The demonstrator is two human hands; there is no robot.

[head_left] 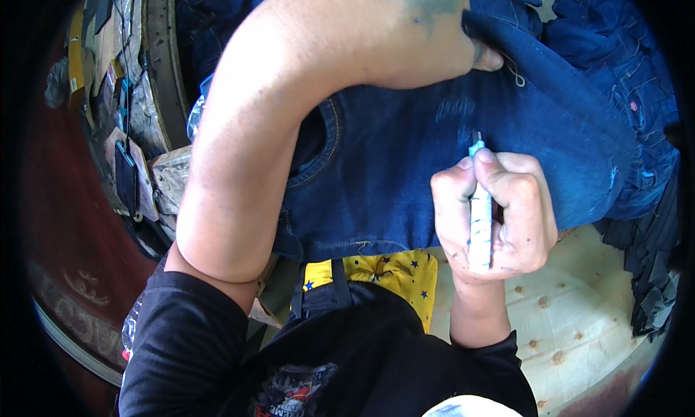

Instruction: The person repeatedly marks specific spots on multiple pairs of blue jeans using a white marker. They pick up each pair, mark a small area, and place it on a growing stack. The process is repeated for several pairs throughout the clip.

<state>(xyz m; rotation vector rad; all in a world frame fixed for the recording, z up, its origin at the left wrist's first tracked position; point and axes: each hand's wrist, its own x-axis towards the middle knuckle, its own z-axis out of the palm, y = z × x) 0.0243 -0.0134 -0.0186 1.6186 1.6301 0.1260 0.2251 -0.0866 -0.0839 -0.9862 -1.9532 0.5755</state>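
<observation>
A dark blue denim garment [376, 171] lies spread in front of me, with a curved stitched opening on its left part and a pale scuffed patch near its middle. My left hand [434, 44] reaches across to its far side. The thumb presses on a fold of the denim and the other fingers are hidden. In my right hand [507, 207] is a slim pen-like tool [480, 225] with a white, blue-stained handle and a small metal tip, pinched between thumb and fingers. Its tip points at the denim just below the scuffed patch. A loose thread loop [520, 78] lies beside my left thumb.
More denim garments [615, 48] are heaped at the far right. Dark cloth strips [651, 272] hang below them by a pale wooden board [557, 330]. At the left, a phone-like dark object [126, 174] lies among cluttered boards. Yellow star-patterned cloth [405, 276] shows below the garment.
</observation>
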